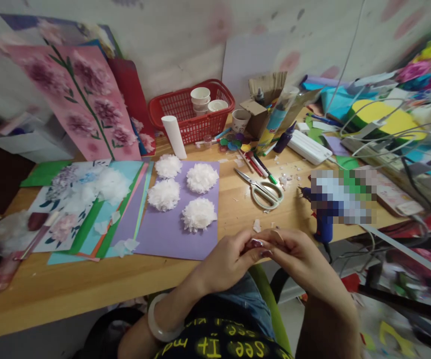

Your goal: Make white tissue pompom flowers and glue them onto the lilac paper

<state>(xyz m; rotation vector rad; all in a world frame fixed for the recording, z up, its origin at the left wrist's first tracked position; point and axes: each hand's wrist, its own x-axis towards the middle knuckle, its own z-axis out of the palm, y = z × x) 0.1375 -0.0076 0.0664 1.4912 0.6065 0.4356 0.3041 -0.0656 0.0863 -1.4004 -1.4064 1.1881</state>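
Note:
At the table's front edge my left hand [233, 255] and my right hand [293, 252] meet, fingertips pressed together. Both are closed, and whatever may lie between the fingers is hidden. To the left, a purple sheet [163, 243] bears several white ruffled paper flowers [199, 215]. Scissors with pale handles [263, 193] lie beyond my hands, blades pointing away to the left. A small paper scrap [256, 225] rests just past my fingers. Right of my hands, a blue glue gun [324, 224] sits near the table edge.
A red basket [196, 130] with white paper cups stands at the back, a white roll [174, 137] before it. Coloured sheets [88, 239] and a pink flower picture [99, 104] occupy the left. Markers [258, 165], a white power strip [310, 147] and tangled cables lie on the right.

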